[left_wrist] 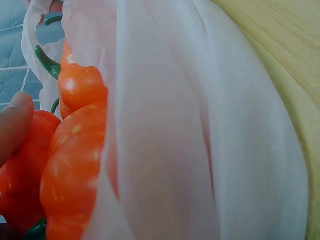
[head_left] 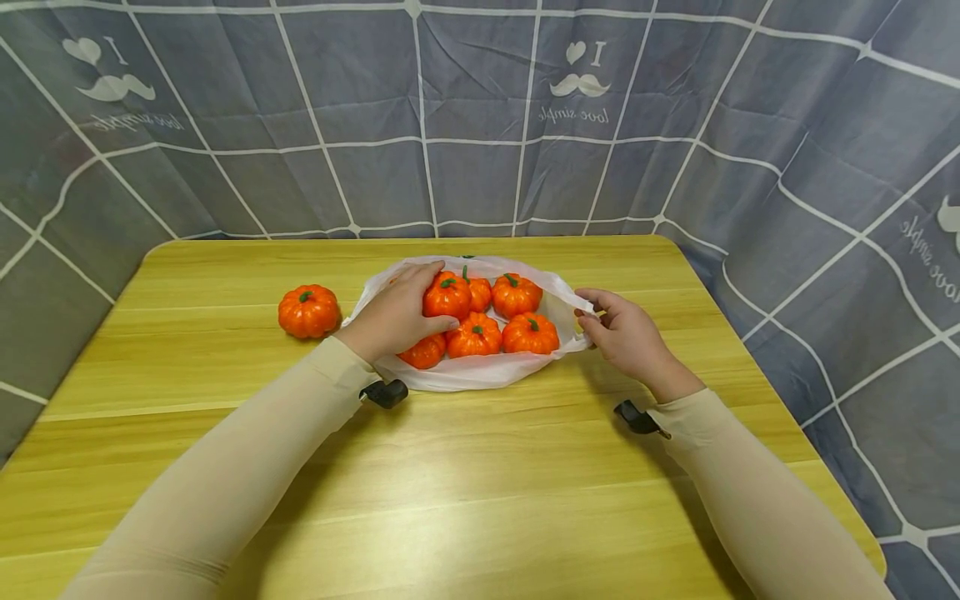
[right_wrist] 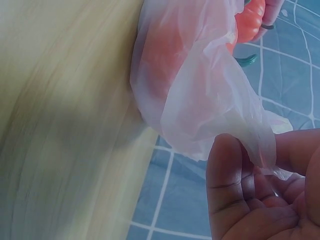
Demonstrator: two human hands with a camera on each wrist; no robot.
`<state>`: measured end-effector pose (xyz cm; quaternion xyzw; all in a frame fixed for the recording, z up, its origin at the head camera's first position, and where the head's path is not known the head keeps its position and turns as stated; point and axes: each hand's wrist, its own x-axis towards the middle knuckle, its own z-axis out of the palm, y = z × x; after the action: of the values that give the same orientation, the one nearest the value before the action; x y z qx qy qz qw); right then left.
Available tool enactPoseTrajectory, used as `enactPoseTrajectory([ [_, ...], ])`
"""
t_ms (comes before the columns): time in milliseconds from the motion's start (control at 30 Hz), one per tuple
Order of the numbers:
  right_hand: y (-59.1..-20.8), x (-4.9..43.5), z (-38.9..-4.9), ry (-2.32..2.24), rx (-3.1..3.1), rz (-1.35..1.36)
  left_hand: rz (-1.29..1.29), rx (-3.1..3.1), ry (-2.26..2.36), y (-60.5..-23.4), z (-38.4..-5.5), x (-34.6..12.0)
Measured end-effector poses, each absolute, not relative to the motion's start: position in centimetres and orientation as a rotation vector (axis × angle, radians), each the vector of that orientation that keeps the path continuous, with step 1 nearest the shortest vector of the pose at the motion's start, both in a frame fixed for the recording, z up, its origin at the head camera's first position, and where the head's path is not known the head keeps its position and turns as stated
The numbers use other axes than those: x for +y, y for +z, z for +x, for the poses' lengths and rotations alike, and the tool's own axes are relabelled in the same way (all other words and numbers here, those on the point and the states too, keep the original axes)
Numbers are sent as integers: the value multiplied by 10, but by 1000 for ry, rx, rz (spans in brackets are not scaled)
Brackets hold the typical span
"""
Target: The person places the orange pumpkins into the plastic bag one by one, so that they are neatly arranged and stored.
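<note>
A thin white plastic bag [head_left: 472,377] lies open on the table with several small orange pumpkins with green stems inside it, such as one at the front right [head_left: 531,334]. My left hand [head_left: 393,312] reaches in over the left side and grips a pumpkin [head_left: 447,294] between thumb and fingers, above the others. In the left wrist view, the thumb presses on the side of this pumpkin [left_wrist: 25,172]. On the right, my right hand [head_left: 630,337] pinches the bag's rim and holds it out, as the right wrist view shows at the thumb [right_wrist: 227,172].
One more pumpkin [head_left: 309,312] sits on the wooden table [head_left: 480,483], left of the bag. A grey curtain with white grid lines [head_left: 480,183] hangs behind the table and along its sides. Small black devices [head_left: 384,393] are worn at both wrists.
</note>
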<state>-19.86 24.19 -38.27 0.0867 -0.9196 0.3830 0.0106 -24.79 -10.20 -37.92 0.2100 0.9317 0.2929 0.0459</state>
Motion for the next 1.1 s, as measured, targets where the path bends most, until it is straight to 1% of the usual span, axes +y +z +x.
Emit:
enactPoseTrajectory([
  [333,-383,242,-197,1197,-2874,266,640,2845,906,-381,-246,-104],
  [533,-382,242,-197,1212,-2869,270,635,2848,924,-371,-238,-118],
  [833,-381,242,-197,1206,-2875,274,529,2922,942,-363,-237,-177],
  [1100,-379,242,-197,1200,-2875,268,345,2974,849,-371,-240,-233],
])
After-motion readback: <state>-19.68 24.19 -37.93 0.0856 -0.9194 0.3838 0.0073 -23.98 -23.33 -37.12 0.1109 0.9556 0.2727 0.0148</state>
